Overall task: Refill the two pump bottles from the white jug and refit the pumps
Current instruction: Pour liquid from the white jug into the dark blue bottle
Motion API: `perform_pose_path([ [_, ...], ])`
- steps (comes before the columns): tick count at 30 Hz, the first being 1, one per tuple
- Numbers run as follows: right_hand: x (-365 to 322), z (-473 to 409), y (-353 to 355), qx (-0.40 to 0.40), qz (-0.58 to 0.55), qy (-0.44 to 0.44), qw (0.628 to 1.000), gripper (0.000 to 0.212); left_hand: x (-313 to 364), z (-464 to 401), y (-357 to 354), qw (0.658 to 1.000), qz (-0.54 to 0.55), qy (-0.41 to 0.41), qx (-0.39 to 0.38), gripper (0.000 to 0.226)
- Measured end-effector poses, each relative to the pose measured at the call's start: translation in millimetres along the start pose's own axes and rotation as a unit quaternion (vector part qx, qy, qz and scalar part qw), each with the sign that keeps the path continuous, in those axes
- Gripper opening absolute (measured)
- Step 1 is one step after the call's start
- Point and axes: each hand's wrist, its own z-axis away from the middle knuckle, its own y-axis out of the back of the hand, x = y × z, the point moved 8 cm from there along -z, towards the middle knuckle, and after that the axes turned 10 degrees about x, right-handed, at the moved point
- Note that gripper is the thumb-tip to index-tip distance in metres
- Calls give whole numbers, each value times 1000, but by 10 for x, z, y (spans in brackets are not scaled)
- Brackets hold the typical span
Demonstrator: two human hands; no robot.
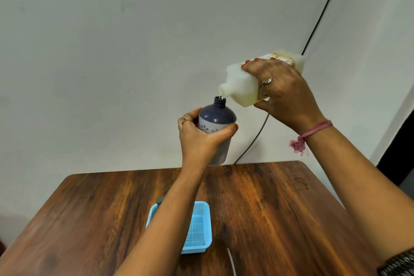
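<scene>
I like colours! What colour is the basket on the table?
The basket is light blue with a mesh bottom, seen in the head view.

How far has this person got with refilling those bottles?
Done: the purple bottle has its pump off, neck open. In hand: the left hand holds it above the wooden table while the right hand tips the white jug, spout at the neck. Left: finishing this fill and refitting the pump. A second bottle isn't clearly visible; something dark sits by the blue basket, mostly hidden.
</scene>
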Motion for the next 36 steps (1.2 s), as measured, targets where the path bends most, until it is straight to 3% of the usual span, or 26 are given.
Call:
perform_pose_path([
  [18,-13,8,7,-2,2,4,1000,68,-24,-2,-3,1000,3,2,-3,91],
  [36,-12,4,29,1,2,8,1000,65,-28,19,3,1000,2,8,0,87],
])
